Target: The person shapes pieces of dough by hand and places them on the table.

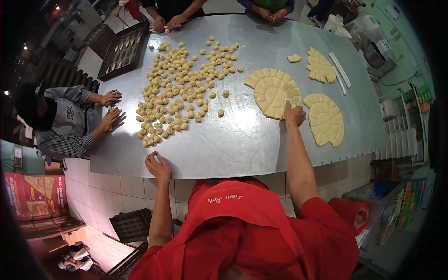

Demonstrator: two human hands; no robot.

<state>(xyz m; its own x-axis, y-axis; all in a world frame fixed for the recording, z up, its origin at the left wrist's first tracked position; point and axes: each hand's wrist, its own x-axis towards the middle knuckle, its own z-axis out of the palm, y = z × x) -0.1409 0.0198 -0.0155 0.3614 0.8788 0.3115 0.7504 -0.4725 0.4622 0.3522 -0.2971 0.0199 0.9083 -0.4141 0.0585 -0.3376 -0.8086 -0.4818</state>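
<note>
On the metal table (242, 154), a round slab of scored dough (271, 91) lies right of the middle. My right hand (295, 115) touches its lower right edge, fingers closed round something I cannot make out. My left hand (158, 166) rests at the table's near edge with its fingers apart and nothing in it. Many small dough balls (175, 88) spread over the left half of the table, beyond my left hand. A second scored slab (325, 120) lies just right of my right hand, and a third, partly cut one (320, 66) is farther back.
A co-worker's hands (111, 108) press on the table's left edge. Two other people's hands (176, 21) (274, 17) are at the far edge. A dark tray (124, 50) holds dough strips at the back left. White rods (339, 70) lie at the right, near a small dough piece (294, 58).
</note>
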